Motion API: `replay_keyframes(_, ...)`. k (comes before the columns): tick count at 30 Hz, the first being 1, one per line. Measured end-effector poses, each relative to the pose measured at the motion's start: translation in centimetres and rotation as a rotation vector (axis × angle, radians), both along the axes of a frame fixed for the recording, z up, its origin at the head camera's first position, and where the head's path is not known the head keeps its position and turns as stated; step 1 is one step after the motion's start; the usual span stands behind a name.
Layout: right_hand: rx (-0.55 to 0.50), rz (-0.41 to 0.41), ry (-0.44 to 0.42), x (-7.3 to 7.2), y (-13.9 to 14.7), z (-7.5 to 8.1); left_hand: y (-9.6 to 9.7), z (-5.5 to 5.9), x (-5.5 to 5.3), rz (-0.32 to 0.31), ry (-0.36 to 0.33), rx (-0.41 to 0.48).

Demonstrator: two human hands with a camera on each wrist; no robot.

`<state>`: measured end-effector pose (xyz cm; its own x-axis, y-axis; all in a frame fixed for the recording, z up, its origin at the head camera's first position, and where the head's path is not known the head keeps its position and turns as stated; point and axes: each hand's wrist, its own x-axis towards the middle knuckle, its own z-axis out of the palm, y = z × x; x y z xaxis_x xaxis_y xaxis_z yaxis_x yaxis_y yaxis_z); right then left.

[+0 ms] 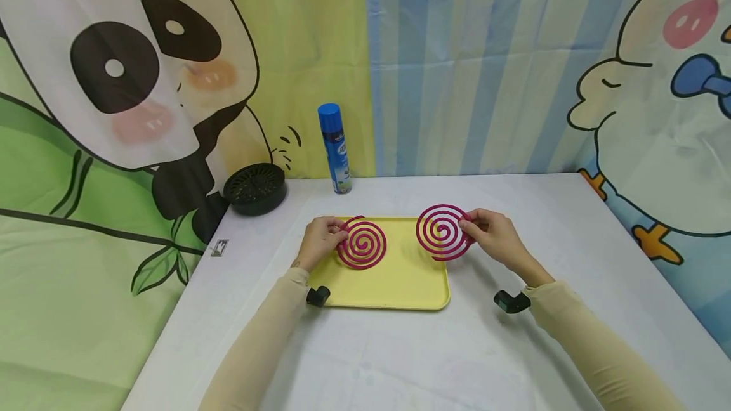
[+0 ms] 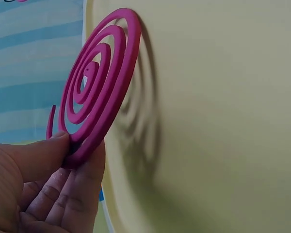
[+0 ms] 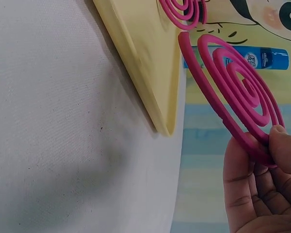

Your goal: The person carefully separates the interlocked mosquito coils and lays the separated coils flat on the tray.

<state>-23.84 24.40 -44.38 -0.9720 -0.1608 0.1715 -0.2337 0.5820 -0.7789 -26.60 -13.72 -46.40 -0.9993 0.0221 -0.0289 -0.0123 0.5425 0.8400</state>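
Observation:
Two magenta mosquito coils are held up over a yellow tray (image 1: 400, 293). My left hand (image 1: 321, 241) pinches the edge of the left mosquito coil (image 1: 371, 252) between thumb and fingers; in the left wrist view this coil (image 2: 117, 63) stands tilted and casts a shadow on the tray. The right mosquito coil (image 1: 442, 233) hangs at the tray's right side, its edge pinched by my right hand (image 1: 498, 238). In the right wrist view that coil (image 3: 218, 92) is apart from the tray, with thumb and fingers on its outer ring.
Behind the tray stands a blue spray can (image 1: 335, 151). A round black slotted holder (image 1: 256, 189) sits at the table's back left. The white table (image 1: 457, 360) ends at a printed curtain (image 1: 457, 81). A small metallic piece (image 1: 219, 248) lies near the left edge.

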Motion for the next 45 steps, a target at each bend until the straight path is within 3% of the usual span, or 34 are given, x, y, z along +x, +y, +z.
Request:
replay_keyframes(17,0.025,0.004,-0.059,0.0,-0.4,-0.3,-0.3,0.2,0.1,0.033,-0.027,-0.239)
replay_keyframes(30,0.006,0.05,-0.089,-0.1,-2.2,-0.6,0.0,-0.2,0.4,0.033,-0.026,-0.315)
replay_keyframes(45,0.044,0.078,-0.138,-0.6,-4.3,-2.0,0.0,0.0,0.6,0.02,-0.014,-0.406)
